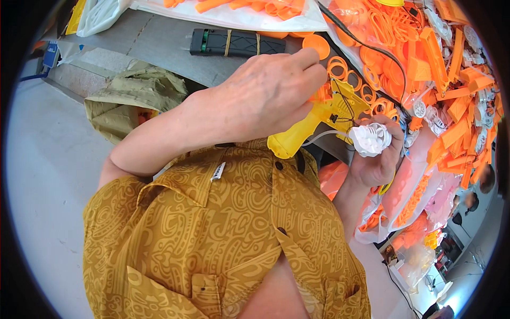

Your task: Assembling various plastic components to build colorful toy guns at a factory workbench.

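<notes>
My left hand (pixel 271 93) reaches across from the left, its fingers pinched together over a yellow plastic toy shell (pixel 289 137). What they hold is hidden; a bit of orange shows beside the fingertips. The shell has a handle-like lower end and thin black wires (pixel 345 101) across its open upper part. To the right, my right hand (pixel 382 159) is closed around a white ribbed round plastic part (pixel 370 140). A thin pale tube (pixel 326 133) runs from that part toward the shell.
A black block bound with rubber bands (pixel 236 43) lies on the grey tabletop (pixel 159 34). Orange rings (pixel 340 69) and an orange disc (pixel 316 46) sit past my hands. Orange parts (pixel 462 122) pile up at right, with a black cable (pixel 372 48) across. A fabric bag (pixel 138 93) stands at left.
</notes>
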Tool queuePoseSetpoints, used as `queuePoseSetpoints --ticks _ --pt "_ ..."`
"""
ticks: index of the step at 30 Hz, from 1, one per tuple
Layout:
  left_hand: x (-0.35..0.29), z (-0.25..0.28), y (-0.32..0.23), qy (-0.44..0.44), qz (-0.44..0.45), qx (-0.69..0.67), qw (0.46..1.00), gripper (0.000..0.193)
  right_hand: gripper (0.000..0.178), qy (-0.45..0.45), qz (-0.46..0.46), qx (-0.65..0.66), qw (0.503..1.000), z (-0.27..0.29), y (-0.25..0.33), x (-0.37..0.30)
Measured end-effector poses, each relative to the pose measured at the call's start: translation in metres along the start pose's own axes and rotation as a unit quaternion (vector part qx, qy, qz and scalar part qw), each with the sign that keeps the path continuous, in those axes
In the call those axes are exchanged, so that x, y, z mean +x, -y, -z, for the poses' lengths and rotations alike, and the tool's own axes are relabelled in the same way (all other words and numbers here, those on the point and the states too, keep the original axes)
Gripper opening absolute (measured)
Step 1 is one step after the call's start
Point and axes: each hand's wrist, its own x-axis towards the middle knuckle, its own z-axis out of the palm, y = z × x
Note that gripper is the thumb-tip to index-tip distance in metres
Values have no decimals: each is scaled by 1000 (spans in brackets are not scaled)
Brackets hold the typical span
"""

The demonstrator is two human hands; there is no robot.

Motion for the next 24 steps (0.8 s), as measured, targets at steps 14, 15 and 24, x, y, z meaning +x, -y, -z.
queuePoseSetpoints --ticks 14,15,24 --pt "13 21 -10 61 76 -17 995 49 37 -159 -48 -60 984 -27 -8 3" --pt "12 21 -9 63 73 -15 995 49 37 -162 -45 -58 984 -28 -8 4" --pt "8 18 -7 85 39 6 996 36 23 -193 -63 -62 977 -36 -9 10"
